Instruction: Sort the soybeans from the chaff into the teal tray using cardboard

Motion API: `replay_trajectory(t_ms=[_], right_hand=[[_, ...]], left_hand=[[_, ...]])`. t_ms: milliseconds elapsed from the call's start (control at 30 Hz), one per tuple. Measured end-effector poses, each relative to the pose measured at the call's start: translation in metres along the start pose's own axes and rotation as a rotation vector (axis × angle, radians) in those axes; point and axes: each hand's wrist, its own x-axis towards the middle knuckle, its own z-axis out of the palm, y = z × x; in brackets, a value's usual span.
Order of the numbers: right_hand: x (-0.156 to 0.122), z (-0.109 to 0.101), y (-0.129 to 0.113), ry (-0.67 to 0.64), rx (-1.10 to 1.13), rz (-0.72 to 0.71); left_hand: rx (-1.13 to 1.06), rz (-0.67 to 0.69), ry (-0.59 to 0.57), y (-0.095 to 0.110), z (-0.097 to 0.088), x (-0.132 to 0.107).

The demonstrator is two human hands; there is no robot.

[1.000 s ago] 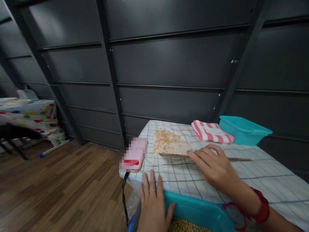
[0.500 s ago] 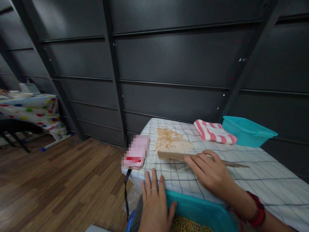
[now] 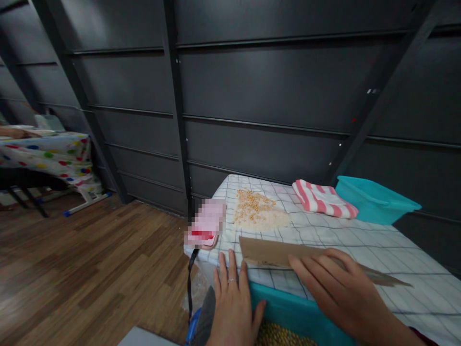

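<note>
My right hand [image 3: 338, 286] grips a strip of brown cardboard [image 3: 266, 251], tilted over the checked tablecloth near the front edge. My left hand [image 3: 234, 298] lies with fingers stretched at the table's edge, its thumb by the rim of a teal tub [image 3: 284, 293]. Inside that tub are many yellow-brown grains [image 3: 281, 334], partly cut off by the frame. Beyond the cardboard, a patch of pale fine grains [image 3: 268, 221] is spread on the cloth, with yellow kernels [image 3: 255, 201] scattered over its far left part. A gap of bare cloth separates patch and cardboard.
To the left of the grains lies a pink phone [image 3: 207, 223], blurred out, with a black strap [image 3: 189, 283] hanging down. A pink-striped towel [image 3: 324, 199] and a second teal tub [image 3: 374, 199] stand at the back right. A dark panelled wall [image 3: 259, 91] rises behind.
My right hand has drawn the cardboard toward me and slightly right, away from the grains, and its flat face shows more. My left hand has stayed at the edge.
</note>
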Motion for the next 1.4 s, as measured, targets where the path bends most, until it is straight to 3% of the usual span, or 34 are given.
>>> replay_trajectory(t_ms=[167, 467, 700, 833, 967, 1167, 1267, 1400], right_hand=[[0.012, 0.011, 0.016, 0.019, -0.102, -0.015], [-0.005, -0.023, -0.001, -0.027, 0.065, -0.015], [0.002, 0.007, 0.008, -0.032, -0.085, -0.039], [0.0, -0.002, 0.015, -0.026, -0.068, -0.011], [-0.002, -0.013, 0.004, 0.003, 0.048, 0.016], [0.023, 0.012, -0.009, -0.033, -0.014, -0.063], [0.033, 0.021, -0.002, -0.001, -0.059, -0.081], [0.035, 0.017, 0.02, 0.018, -0.076, -0.094]], left_hand=[[-0.008, -0.018, -0.059, 0.001, -0.004, 0.001], [-0.006, -0.02, -0.078, 0.005, -0.012, 0.0], [-0.02, -0.019, -0.092, 0.003, -0.014, 0.001], [-0.001, -0.026, -0.124, 0.002, -0.015, 0.002], [-0.005, -0.038, -0.125, 0.003, -0.017, 0.001], [-0.024, -0.021, -0.113, 0.0, -0.014, 0.001], [-0.028, -0.015, -0.09, -0.003, -0.012, 0.001], [-0.052, 0.006, -0.087, -0.006, -0.003, 0.003]])
